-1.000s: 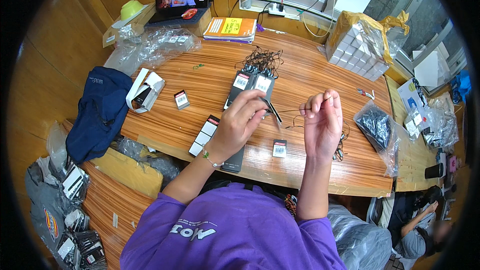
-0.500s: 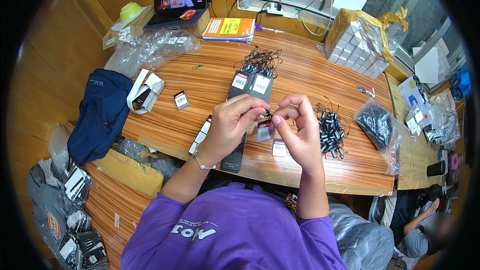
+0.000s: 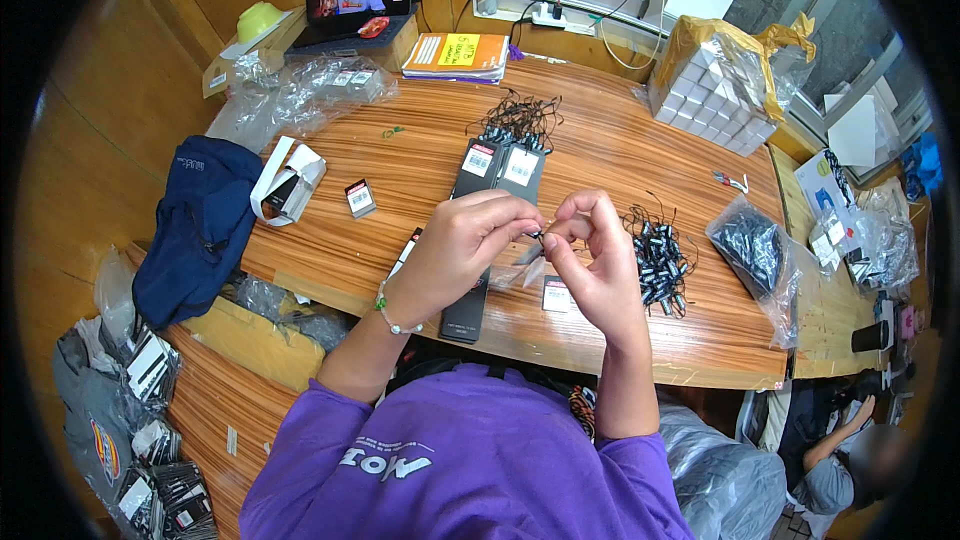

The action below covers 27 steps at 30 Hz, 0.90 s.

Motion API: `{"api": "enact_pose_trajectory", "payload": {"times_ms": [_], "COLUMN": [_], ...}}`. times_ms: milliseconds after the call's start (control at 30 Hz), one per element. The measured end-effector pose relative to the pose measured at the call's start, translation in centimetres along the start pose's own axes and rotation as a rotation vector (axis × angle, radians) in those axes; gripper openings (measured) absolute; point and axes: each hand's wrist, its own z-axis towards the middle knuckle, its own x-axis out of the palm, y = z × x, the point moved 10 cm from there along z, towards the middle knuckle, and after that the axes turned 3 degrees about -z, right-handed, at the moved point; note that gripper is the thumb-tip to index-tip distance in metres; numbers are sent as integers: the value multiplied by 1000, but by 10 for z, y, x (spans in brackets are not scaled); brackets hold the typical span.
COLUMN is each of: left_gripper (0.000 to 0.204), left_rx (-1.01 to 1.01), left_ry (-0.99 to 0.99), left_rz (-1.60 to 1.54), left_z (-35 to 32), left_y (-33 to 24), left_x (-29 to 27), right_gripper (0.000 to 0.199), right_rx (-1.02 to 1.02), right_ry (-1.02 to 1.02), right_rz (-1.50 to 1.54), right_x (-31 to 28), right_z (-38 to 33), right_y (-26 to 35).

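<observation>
My left hand point(image 3: 455, 245) and my right hand point(image 3: 600, 265) meet above the table, fingertips pinched on a thin black cord point(image 3: 537, 235). From beneath their fingers hangs a small clear plastic sleeve point(image 3: 520, 270), tilted and partly hidden. A long dark grey box point(image 3: 463, 315) lies under my left hand, and a white-labelled card point(image 3: 557, 294) lies below the fingers of my right. Just right of that hand is a pile of small metallic pieces with black cords point(image 3: 662, 265). Farther back, two dark boxes with white labels point(image 3: 500, 168) bear more corded pieces point(image 3: 518, 125).
On the left are a small labelled box point(image 3: 359, 198), a white open carton point(image 3: 292, 185) and a navy bag point(image 3: 195, 230). A bag of black items point(image 3: 750, 250) and stacked white boxes point(image 3: 715, 90) stand right. A laptop point(image 3: 358, 0) is at the back; another person point(image 3: 835, 460) sits lower right.
The clear sleeve under my fingers has turned and tilted, so its dark and red top no longer shows. My hands have shifted only slightly, still together at the cord.
</observation>
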Motion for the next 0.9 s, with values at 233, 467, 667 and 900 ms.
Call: {"api": "enact_pose_trajectory", "payload": {"times_ms": [233,467,667,900], "left_gripper": [10,8,11,12], "left_rx": [-10,-164,-272,-327], "left_ry": [68,83,99,143], "left_rz": [21,-152,-436,-465], "left_z": [2,0,-6,-8], "left_y": [1,19,27,27], "left_x": [3,10,16,19], "right_gripper": [21,21,23,24], "right_rx": [115,167,186,207], "right_ry": [12,-19,142,187], "right_rz": [154,273,341,454], "right_x": [4,5,6,11], "right_z": [-2,-4,-4,-7], "right_y": [-16,-26,-31,-43]}}
